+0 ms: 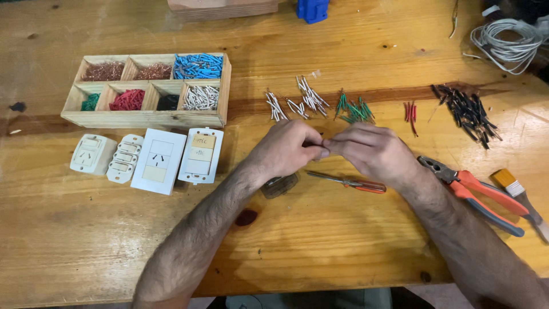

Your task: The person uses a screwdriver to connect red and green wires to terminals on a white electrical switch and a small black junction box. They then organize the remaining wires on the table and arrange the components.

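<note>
Left hand [285, 150] & right hand [370, 150] meet fingertip to fingertip; whatever is pinched between them is covered by the fingers, too small to tell. Dark roundish object [279, 185] under left wrist: mostly hidden, can't ID. Screwdriver [347, 182] tip partly under the hands. Paintbrush [519, 197] cut off at right edge. Grey cable coil [508, 38] runs out top-right corner. Blue object [312, 10] & wooden block [222, 7] cropped by top edge. Contents of the wooden tray [225, 86] compartments: individual pieces too small to make out. Markings on switch plates [200, 154] blurred.
</note>
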